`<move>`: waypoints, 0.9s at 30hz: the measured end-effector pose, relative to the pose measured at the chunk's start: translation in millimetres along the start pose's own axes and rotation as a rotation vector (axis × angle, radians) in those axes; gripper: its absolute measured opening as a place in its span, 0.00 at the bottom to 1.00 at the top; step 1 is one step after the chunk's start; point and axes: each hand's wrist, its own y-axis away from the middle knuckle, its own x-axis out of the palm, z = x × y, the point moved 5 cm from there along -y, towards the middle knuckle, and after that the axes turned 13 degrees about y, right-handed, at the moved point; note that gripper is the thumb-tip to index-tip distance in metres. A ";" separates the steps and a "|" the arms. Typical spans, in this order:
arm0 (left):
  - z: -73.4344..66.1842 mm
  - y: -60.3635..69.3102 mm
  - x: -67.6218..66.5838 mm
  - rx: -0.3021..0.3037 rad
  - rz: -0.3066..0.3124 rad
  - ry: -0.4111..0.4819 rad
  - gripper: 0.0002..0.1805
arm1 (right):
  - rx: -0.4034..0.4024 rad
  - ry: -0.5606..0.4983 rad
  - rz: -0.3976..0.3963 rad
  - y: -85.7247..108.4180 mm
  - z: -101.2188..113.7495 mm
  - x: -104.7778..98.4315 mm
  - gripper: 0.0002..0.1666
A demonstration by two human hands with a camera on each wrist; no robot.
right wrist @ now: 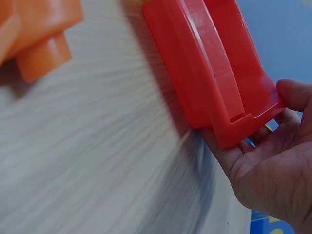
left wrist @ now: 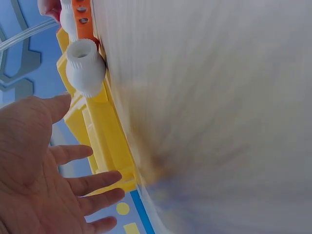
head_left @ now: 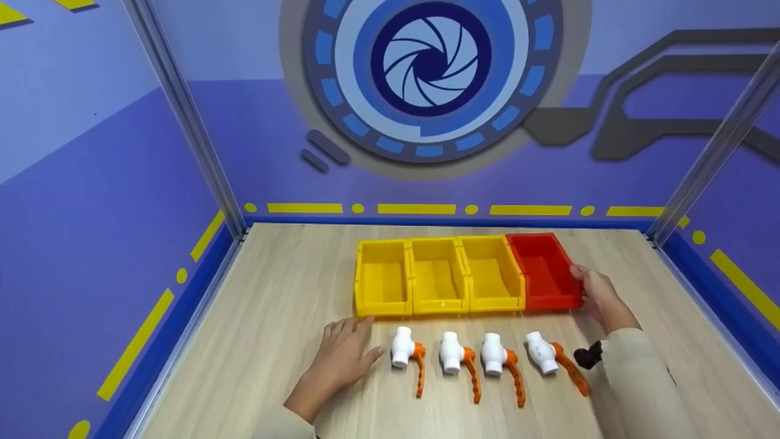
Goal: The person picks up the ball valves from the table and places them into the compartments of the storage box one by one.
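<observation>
Nearest us, four white plastic ball valves (head_left: 451,353) lie in a spaced row on the wood-grain tabletop (head_left: 268,292), their orange lever handles (head_left: 472,373) pointing towards us. We judge them light, rigid and hard to damage; the rounded bodies may roll a little, so we would take hold round the body rather than by the lever.

Beside the leftmost valve, our left hand (head_left: 341,360) is spread with fingers loosely extended, holding nothing; its fingertips reach the front corner of the end yellow bin, though we cannot tell whether they touch.

Just beyond the valves stand three yellow stacking bins (head_left: 439,277) side by side, with a red stacking bin (head_left: 548,277) at the right end. Our right hand (head_left: 600,296) grips that red bin's outer side, thumb at the rim and fingers underneath. The bins look like thin, stiff, smooth plastic, light but slightly slippery; the rim seems the surest hold.

Behind rises the printed purple-blue back panel (head_left: 244,122).
</observation>
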 end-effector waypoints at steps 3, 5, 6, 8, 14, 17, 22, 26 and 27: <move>-5.0 -0.7 3.8 0.010 0.024 0.020 0.39 | -0.004 0.002 -0.004 -0.5 -1.9 -0.3 0.41; -9.4 -2.0 6.6 0.018 0.042 0.018 0.40 | -0.005 0.005 -0.005 -0.8 -2.7 -0.2 0.41; -12.0 -2.9 8.1 0.022 0.052 0.013 0.40 | -0.006 0.003 -0.005 -0.8 -3.0 -0.2 0.41; -17.6 -5.5 11.5 0.034 0.073 -0.002 0.41 | -0.009 -0.004 -0.009 0.1 -2.9 0.4 0.42; -32.1 -13.2 23.9 0.047 0.134 0.000 0.46 | -0.049 0.014 -0.002 2.0 -3.5 3.5 0.41; -34.9 -14.9 30.2 0.044 0.160 0.010 0.48 | -0.046 0.030 0.004 1.8 -4.4 5.1 0.41; -37.8 -16.1 37.0 0.061 0.170 0.019 0.47 | -0.028 0.047 0.005 0.9 -4.9 3.8 0.40; -41.3 -19.1 38.9 0.065 0.171 0.020 0.47 | -0.026 0.035 0.000 2.4 -3.9 0.9 0.40; -42.1 -20.0 39.2 0.058 0.174 0.023 0.47 | -0.025 0.031 0.000 3.0 -3.8 0.3 0.40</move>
